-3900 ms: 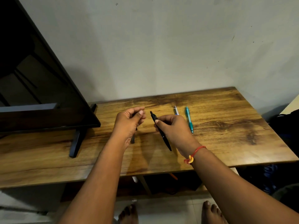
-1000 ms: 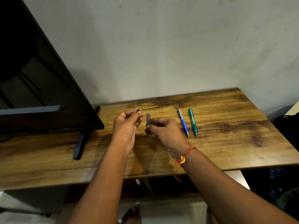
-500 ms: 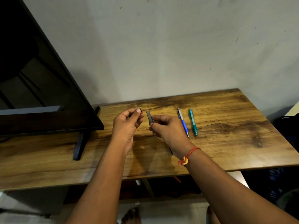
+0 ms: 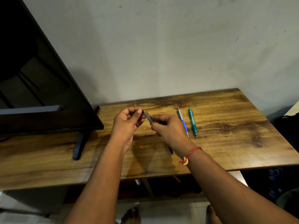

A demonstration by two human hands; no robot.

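Head view: the right hand (image 4: 169, 130) has its fingers clamped on a grey stick (image 4: 148, 116), held up over the surface (image 4: 234, 126). The left hand (image 4: 127, 123) pinches a tiny black bit (image 4: 143, 111), mostly hidden by the thumb. A dark tip (image 4: 170, 150) peeks out under the right wrist; the rest is hidden. A blue pen (image 4: 183, 122) and a green pen (image 4: 192, 122) lie nearby.

Left hand (image 4: 127, 126) and right hand (image 4: 171, 131) nearly touch, fingers (image 4: 138, 113) pinching.

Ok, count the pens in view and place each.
3. A blue pen and a teal pen lie side by side on the table; a black pen is gripped in the right hand.
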